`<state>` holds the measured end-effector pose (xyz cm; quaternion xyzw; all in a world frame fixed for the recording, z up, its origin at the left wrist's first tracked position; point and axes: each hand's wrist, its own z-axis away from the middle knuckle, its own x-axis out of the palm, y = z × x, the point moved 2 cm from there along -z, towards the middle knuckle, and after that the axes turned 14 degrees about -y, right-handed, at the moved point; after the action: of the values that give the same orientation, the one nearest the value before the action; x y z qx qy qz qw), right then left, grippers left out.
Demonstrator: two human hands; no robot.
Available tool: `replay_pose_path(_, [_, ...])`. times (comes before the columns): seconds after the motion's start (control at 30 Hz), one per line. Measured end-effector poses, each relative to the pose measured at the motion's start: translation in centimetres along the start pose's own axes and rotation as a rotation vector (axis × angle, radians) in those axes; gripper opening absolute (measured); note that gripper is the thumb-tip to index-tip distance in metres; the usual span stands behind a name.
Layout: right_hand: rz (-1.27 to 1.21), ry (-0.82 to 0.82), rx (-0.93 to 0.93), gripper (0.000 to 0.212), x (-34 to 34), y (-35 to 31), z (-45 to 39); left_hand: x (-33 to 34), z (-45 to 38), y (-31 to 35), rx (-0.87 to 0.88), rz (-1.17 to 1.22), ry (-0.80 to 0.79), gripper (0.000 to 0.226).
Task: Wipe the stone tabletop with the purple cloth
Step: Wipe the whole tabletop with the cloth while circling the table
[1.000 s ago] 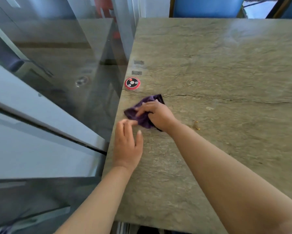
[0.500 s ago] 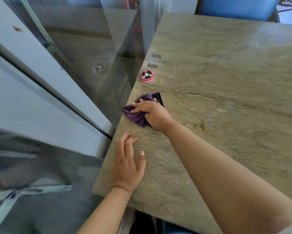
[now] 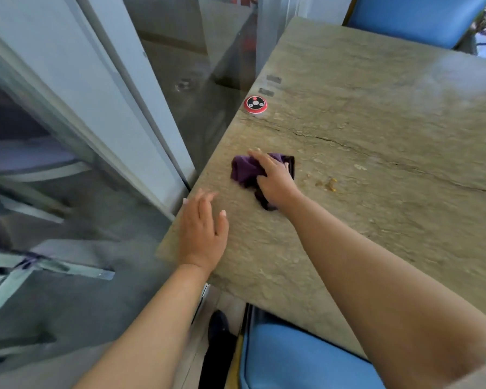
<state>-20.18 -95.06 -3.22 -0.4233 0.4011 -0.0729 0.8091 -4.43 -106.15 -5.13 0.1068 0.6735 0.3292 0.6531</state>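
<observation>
Lying bunched near the table's left edge, the purple cloth (image 3: 246,171) looks soft, light and floppy, so it should slide easily on the stone table (image 3: 376,130). The right hand (image 3: 275,181) presses it from above, fingers (image 3: 260,160) spread over the top; pushing on its middle seems best. The left hand (image 3: 201,231) rests flat near the front left corner, fingers straight. Crumbs (image 3: 330,184) lie just beside the cloth.

Layout of the tabletop, centre and right of the frame

The cloth (image 3: 246,171) lies on the tabletop (image 3: 376,136) near its left edge, under the right hand (image 3: 275,181). The left hand (image 3: 202,231) rests flat lower left of it. A call button (image 3: 255,104) sits above the cloth; crumbs (image 3: 330,183) lie to its right.
</observation>
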Motion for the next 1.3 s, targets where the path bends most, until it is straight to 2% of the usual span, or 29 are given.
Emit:
replay_pose_path(0.1, [0.125,0.028,-0.032,0.066,2.5,-1.2,-1.7,0.5,3.6,-0.9,-0.134,-0.087,0.01,0.063])
replay_pose_path(0.17, [0.134,0.016,-0.152,0.062,3.3,-1.5,-0.7,0.7,4.7,-1.5,-0.17,-0.156,-0.096,0.077])
replay_pose_path(0.27, [0.059,-0.116,-0.285,0.051,4.2,-0.6,2.6,0.6,3.9,-1.7,-0.273,-0.177,-0.23,0.089])
replay_pose_path(0.4, [-0.164,-0.198,-0.045,0.046,3.0,-0.1,5.7,0.7,3.1,-1.2,-0.35,-0.304,-0.403,0.077])
replay_pose_path(0.47, [-0.354,-0.084,0.006,0.048,1.8,-1.2,5.4,0.4,2.9,-1.2,-0.373,-0.276,-0.472,0.073])
replay_pose_path(0.5, [-0.405,0.038,0.002,0.048,0.9,-2.0,4.9,0.2,2.8,-1.2,-0.373,-0.261,-0.496,0.073])
replay_pose_path(0.57, [-0.303,0.262,-0.042,0.054,-0.5,-2.7,3.0,-0.1,2.6,-1.2,-0.36,-0.224,-0.543,0.072])
replay_pose_path(0.6, [-0.202,0.301,-0.044,0.06,-0.8,-2.3,1.6,-0.2,2.5,-1.2,-0.358,-0.208,-0.568,0.072])
replay_pose_path(0.63, [-0.093,0.272,-0.007,0.065,-0.7,-1.8,0.3,-0.2,2.4,-1.2,-0.365,-0.2,-0.589,0.072])
replay_pose_path(0.73, [0.243,0.049,0.162,0.071,0.9,-0.3,-3.0,-0.4,2.2,-1.1,-0.397,-0.199,-0.619,0.07])
replay_pose_path(0.83, [0.343,-0.019,0.119,0.069,1.9,-1.3,-4.9,-0.4,2.3,-1.2,-0.374,-0.179,-0.608,0.07])
replay_pose_path(0.93, [0.316,-0.115,-0.094,0.066,3.4,-2.9,-4.4,-0.2,2.6,-1.2,-0.363,-0.175,-0.576,0.071])
replay_pose_path(1.07, [0.172,-0.271,-0.359,0.06,6.2,-2.5,1.4,-0.1,2.4,-1.4,-0.364,-0.109,-0.468,0.07])
replay_pose_path(1.13, [0.039,-0.307,-0.331,0.056,5.7,-1.2,3.9,-0.5,3.1,-1.4,-0.291,0.075,-0.284,0.072])
replay_pose_path(1.2, [-0.079,-0.248,-0.227,0.057,4.3,-0.2,4.5,-1.0,4.6,-1.6,-0.287,0.257,-0.107,0.076])
replay_pose_path(1.23, [-0.074,-0.188,-0.182,0.06,3.8,0.0,4.1,-1.2,5.4,-1.7,-0.295,0.303,-0.066,0.077])
replay_pose_path(1.3, [0.105,-0.139,-0.132,0.069,4.0,-0.7,2.2,-1.5,6.4,-2.0,-0.282,0.344,-0.059,0.074])
